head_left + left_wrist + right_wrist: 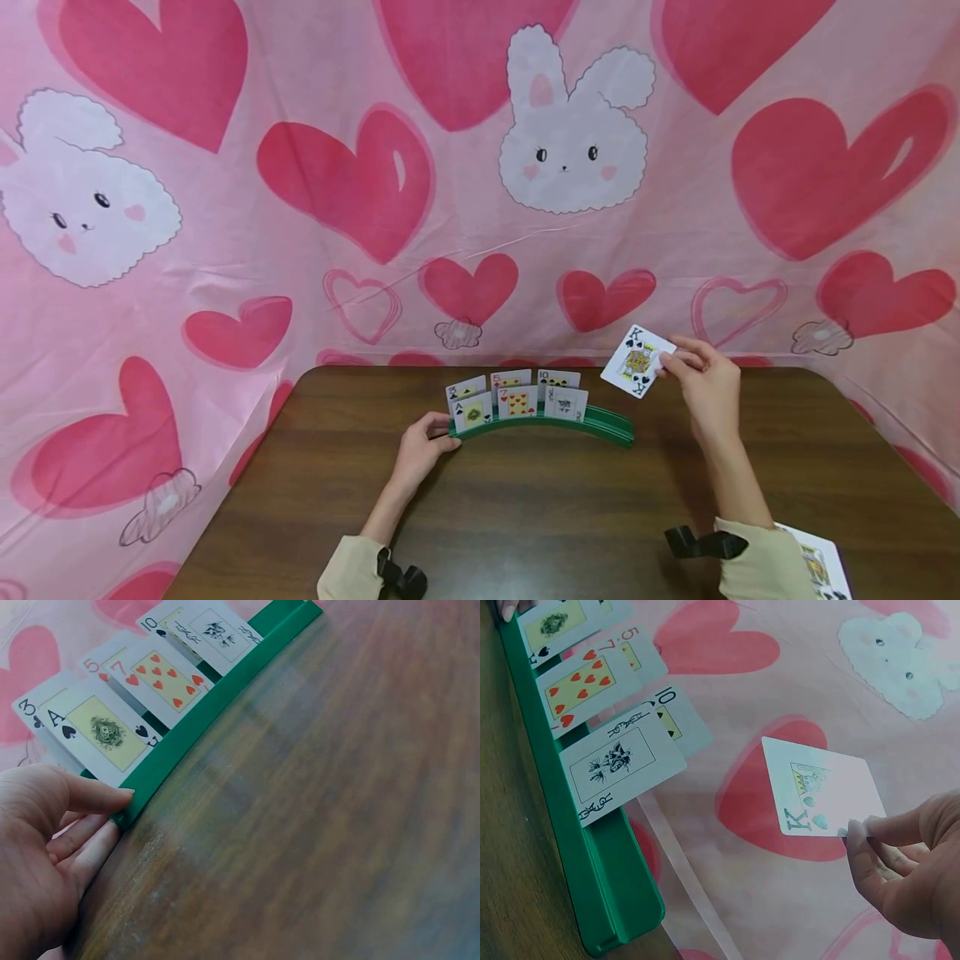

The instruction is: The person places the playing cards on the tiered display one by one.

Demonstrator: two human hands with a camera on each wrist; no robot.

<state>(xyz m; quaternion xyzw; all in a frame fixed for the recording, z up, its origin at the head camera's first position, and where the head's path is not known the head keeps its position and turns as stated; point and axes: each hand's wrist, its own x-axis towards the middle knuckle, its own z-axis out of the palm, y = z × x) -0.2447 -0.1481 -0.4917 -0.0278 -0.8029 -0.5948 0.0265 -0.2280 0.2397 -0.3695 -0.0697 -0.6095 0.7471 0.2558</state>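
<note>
A curved green card holder (613, 425) stands on the table with playing cards upright in two rows. Its front row has an ace of spades (105, 731), a seven of hearts (517, 402) and a joker (619, 766). Behind them show a three (467, 386), a red five (512, 377) and a ten (558, 377), partly covered. My left hand (420, 450) grips the holder's left end, thumb on its front face. Up to the right of the holder, my right hand (705, 392) pinches a king of spades (636, 362) by one edge, face visible, apart from the holder.
Beside my right sleeve (768, 558), another face card (828, 554) lies on the brown wooden table (540, 517), partly hidden by the sleeve. A pink cloth (465, 217) with hearts and rabbits hangs behind the table's far edge. Black straps (705, 543) circle both wrists.
</note>
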